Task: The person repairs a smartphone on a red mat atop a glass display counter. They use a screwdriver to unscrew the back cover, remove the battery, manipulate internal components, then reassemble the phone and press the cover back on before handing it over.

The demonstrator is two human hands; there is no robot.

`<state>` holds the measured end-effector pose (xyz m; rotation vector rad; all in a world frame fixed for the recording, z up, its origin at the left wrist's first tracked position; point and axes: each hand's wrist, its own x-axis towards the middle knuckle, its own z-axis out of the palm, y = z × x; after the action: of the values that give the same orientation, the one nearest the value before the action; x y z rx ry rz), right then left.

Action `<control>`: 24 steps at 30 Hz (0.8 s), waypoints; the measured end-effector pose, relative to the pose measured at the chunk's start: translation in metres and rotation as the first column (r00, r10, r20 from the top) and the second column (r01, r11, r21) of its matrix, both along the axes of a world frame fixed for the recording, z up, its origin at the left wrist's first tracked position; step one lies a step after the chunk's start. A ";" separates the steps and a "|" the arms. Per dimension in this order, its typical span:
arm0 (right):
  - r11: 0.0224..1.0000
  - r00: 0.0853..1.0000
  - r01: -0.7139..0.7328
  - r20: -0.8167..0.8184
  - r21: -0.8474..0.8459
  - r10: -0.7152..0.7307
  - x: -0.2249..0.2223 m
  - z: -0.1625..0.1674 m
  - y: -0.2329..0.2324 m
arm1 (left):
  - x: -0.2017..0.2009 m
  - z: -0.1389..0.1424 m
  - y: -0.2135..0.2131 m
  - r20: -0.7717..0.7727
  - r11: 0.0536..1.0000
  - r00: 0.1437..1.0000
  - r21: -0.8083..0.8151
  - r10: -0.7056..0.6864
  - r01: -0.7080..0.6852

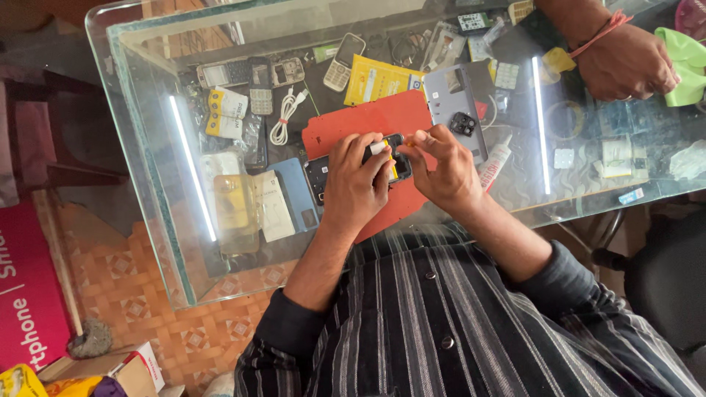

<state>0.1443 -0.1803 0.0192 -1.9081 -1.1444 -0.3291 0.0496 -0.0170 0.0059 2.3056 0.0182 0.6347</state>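
My left hand [357, 180] grips an opened black phone [321, 179] with a yellow part showing inside, held over a red mat [368, 121] on a glass table [147, 132]. My right hand [441, 173] pinches at the top end of the same phone with thumb and fingers close together. What sits between those fingertips is too small to tell. A grey phone back cover [452, 99] with a black camera block lies just beyond my right hand. A white glue tube [496, 162] rests to its right.
Several old keypad phones [250, 73], a white cable [283, 117], a yellow packet [375, 79] and small parts lie on and under the glass. Another person's hand [625, 62] rests at the far right beside a green cloth [687, 62]. A black chair [662, 279] stands right.
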 end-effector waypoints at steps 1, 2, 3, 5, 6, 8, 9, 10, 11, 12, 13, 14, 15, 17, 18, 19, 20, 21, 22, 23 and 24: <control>1.000 1.000 0.011 0.005 -0.010 -0.011 0.002 0.002 -0.001 | 0.000 0.000 0.000 0.005 1.000 1.000 0.008 0.004 -0.004; 0.999 1.000 0.024 0.008 -0.022 -0.023 0.005 0.003 -0.003 | 0.000 -0.001 0.000 0.006 1.000 1.000 0.014 0.007 -0.007; 0.999 0.997 0.027 -0.070 0.037 -0.024 0.008 0.006 -0.006 | 0.000 -0.001 0.000 0.004 1.000 1.000 0.015 0.007 -0.007; 0.986 0.976 0.051 -0.215 0.160 -0.015 0.017 0.010 -0.012 | 0.000 -0.001 0.001 0.009 1.000 1.000 0.015 -0.002 0.002; 0.984 0.972 0.061 -0.235 0.165 -0.021 0.021 0.013 -0.016 | 0.000 -0.001 0.001 0.009 1.000 1.000 0.013 -0.005 0.005; 0.985 0.939 0.130 -0.334 0.115 -0.085 0.032 0.019 -0.023 | -0.001 0.000 0.000 0.003 1.000 1.000 0.014 0.000 0.000; 0.982 0.899 0.184 -0.413 0.049 -0.147 0.037 0.021 -0.027 | 0.000 0.000 0.000 -0.004 1.000 1.000 0.012 0.003 -0.003; 0.974 0.849 0.227 -0.485 -0.019 -0.208 0.041 0.023 -0.030 | 0.000 0.001 0.000 -0.011 1.000 1.000 0.009 0.004 -0.004; 0.965 0.885 0.226 -0.386 -0.136 -0.261 0.046 0.025 -0.033 | 0.000 0.002 0.000 -0.016 1.000 1.000 0.005 0.005 -0.005; 0.940 0.913 0.233 -0.277 -0.250 -0.300 0.050 0.027 -0.036 | 0.000 0.002 0.000 -0.019 1.000 1.000 0.002 0.006 -0.006; 0.900 0.933 0.250 -0.160 -0.358 -0.323 0.053 0.028 -0.038 | 0.000 0.003 0.000 -0.015 1.000 1.000 0.005 0.008 -0.008; 0.907 0.946 0.211 -0.156 -0.364 -0.283 0.056 0.029 -0.039 | 0.000 0.003 0.000 -0.014 1.000 1.000 0.005 0.011 -0.011; 0.912 0.958 0.170 -0.154 -0.372 -0.242 0.058 0.029 -0.040 | 0.000 0.003 0.000 -0.016 1.000 1.000 0.005 0.016 -0.016; 0.897 0.969 0.138 -0.133 -0.420 -0.211 0.061 0.029 -0.040 | 0.000 0.004 0.000 -0.014 1.000 1.000 0.008 0.020 -0.020; 0.874 0.968 0.147 -0.114 -0.464 -0.224 0.062 0.028 -0.039 | 0.000 0.004 0.000 -0.013 1.000 1.000 0.007 0.021 -0.021; 0.850 0.967 0.156 -0.095 -0.504 -0.234 0.062 0.027 -0.038 | 0.000 0.005 0.000 -0.015 1.000 1.000 0.009 0.021 -0.021; 0.844 0.970 0.158 -0.078 -0.513 -0.229 0.061 0.026 -0.036 | 0.000 0.005 0.000 -0.019 1.000 1.000 0.008 0.021 -0.021; 0.838 0.973 0.160 -0.060 -0.522 -0.224 0.061 0.024 -0.035 | 0.000 0.005 0.000 -0.022 1.000 1.000 0.008 0.020 -0.020; 0.832 0.975 0.162 -0.043 -0.530 -0.217 0.060 0.023 -0.033 | 0.000 0.005 0.000 -0.024 1.000 0.999 0.008 0.022 -0.021; 0.822 0.976 0.170 -0.024 -0.544 -0.218 0.060 0.022 -0.031 | 0.000 0.005 0.000 -0.026 1.000 0.999 0.009 0.023 -0.023; 0.812 0.975 0.183 -0.001 -0.555 -0.220 0.059 0.021 -0.029 | 0.000 0.005 0.000 -0.024 1.000 0.999 0.011 0.021 -0.021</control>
<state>0.2034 -0.2098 0.0401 -2.5424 -1.0662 -0.0395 0.0495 -0.0174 0.0109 2.3262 0.0507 0.6195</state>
